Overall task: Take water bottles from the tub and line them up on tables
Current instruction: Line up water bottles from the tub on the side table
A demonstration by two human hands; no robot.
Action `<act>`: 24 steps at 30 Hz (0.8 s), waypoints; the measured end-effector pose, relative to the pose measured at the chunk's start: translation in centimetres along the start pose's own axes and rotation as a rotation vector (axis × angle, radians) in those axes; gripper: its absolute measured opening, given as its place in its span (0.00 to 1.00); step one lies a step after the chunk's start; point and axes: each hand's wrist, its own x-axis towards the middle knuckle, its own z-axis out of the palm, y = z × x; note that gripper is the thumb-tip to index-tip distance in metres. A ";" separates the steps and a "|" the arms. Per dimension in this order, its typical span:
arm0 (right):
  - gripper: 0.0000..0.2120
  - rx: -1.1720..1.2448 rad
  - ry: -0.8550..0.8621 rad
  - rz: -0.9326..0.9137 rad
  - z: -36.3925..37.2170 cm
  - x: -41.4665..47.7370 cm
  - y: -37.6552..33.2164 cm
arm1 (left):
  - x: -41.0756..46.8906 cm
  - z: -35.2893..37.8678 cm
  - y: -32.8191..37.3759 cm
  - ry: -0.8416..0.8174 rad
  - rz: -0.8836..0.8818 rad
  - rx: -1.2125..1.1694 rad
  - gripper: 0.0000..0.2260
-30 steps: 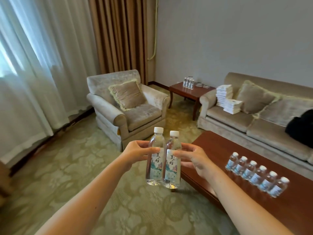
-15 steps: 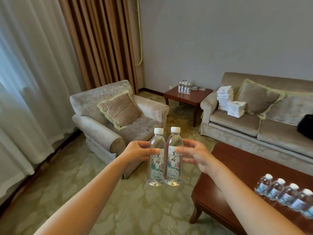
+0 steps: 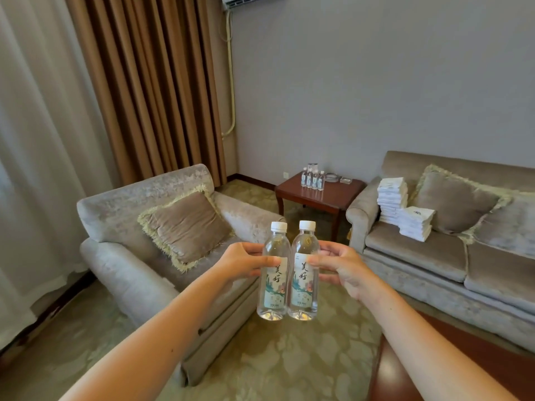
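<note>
I hold two clear water bottles upright and side by side in front of me, over the carpet. My left hand (image 3: 241, 263) grips the left bottle (image 3: 273, 287) at its shoulder. My right hand (image 3: 343, 266) grips the right bottle (image 3: 303, 287) the same way. Both have white caps and pale printed labels. A small wooden side table (image 3: 333, 195) stands in the far corner with several bottles (image 3: 312, 178) lined up on it. The tub is out of view.
A grey armchair (image 3: 115, 256) with a cushion stands at the left. A sofa (image 3: 434, 256) with stacked white packs (image 3: 405, 209) runs along the right. A corner of the wooden coffee table (image 3: 385, 371) shows at the bottom right. Curtains hang at the left.
The view has swung left and moved forward: the coffee table with its row of bottles has slid out of view, and the side table looks nearer. Both hands still hold their bottles.
</note>
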 end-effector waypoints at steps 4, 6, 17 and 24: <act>0.18 -0.003 0.009 -0.021 -1.9 9.0 -2.5 | 9.1 -0.9 2.9 -0.016 0.018 -0.024 0.15; 0.17 -0.005 0.013 -0.022 -2.8 13.0 -3.3 | 13.2 -1.2 3.7 -0.014 0.022 -0.034 0.15; 0.19 0.011 0.133 -0.004 -8.9 33.6 -4.2 | 36.9 -1.4 5.9 -0.134 0.037 -0.040 0.17; 0.21 0.008 0.237 -0.013 -11.7 48.8 -7.4 | 55.1 -3.2 9.4 -0.249 0.084 -0.038 0.17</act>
